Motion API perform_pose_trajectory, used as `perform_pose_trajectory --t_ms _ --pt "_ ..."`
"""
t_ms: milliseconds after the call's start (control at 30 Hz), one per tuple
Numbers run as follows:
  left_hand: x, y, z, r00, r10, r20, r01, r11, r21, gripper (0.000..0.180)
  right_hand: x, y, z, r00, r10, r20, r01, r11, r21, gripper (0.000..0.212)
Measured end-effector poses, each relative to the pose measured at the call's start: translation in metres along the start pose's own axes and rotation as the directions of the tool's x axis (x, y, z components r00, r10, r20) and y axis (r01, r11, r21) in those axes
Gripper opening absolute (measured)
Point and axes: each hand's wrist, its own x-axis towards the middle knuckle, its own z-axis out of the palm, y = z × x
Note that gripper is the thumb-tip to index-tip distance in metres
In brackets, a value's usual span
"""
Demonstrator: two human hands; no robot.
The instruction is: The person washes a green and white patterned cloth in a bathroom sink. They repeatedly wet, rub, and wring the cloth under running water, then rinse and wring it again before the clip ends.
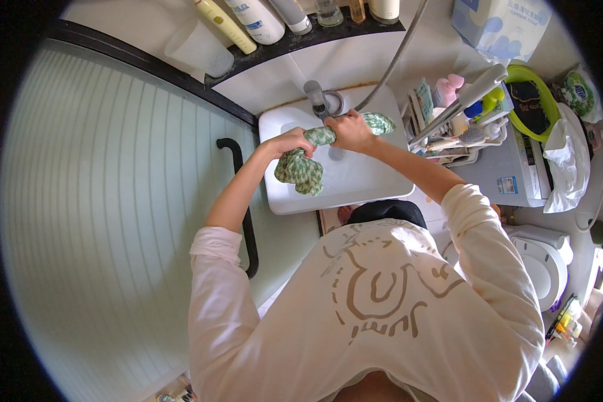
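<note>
A green and white patterned cloth (pixel 299 172) is stretched and twisted between my two hands over a white washbasin (pixel 382 175). My left hand (pixel 289 143) is closed round it, with a bunched end hanging below the fist on the basin's left side. My right hand (pixel 350 131) grips it farther right, and the other end sticks out past that hand. Between the hands a short twisted length shows. Just beyond them stands the metal tap (pixel 316 98); I cannot tell whether water runs from it.
A frosted glass door (pixel 127 201) with a black handle (pixel 248 231) stands at left. Bottles line a black shelf (pixel 275 50) behind the basin, beside a shower hose (pixel 398 57). At right are a rack of toiletries (pixel 459 127), a green basin (pixel 549 110) and a toilet (pixel 543 268).
</note>
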Motion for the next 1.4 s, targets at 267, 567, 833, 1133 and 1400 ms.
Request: perform_pose_trajectory --t_ms 267,567,833,1133,1400 --pt "-0.018 0.033 0.032 0.967 0.223 -0.12 -0.233 0.969 -0.078 0.01 -0.032 -0.004 -0.037 0.881 0.073 -0.467 -0.02 0.993 0.118 0.04" --pt "-0.025 0.06 0.054 0.858 0.38 -0.346 -0.387 0.921 0.05 0.014 -0.077 -0.06 -0.04 0.622 0.439 0.648 -0.531 -0.372 0.761 0.052" --pt "-0.011 0.059 0.086 0.746 0.432 -0.507 -0.52 0.853 -0.039 0.017 -0.025 -0.055 -0.009 0.766 -0.028 0.642 -0.274 -0.918 0.286 0.055" --pt "-0.003 0.04 0.095 0.668 0.503 -0.548 -0.596 0.803 0.011 0.023 -0.012 -0.062 0.039 0.764 0.135 0.631 -0.051 -0.962 0.268 0.045" --pt "-0.005 0.039 0.106 0.636 0.513 -0.577 -0.615 0.789 0.023 0.03 -0.012 -0.071 0.025 0.718 0.282 0.637 0.053 -0.934 0.354 0.043"
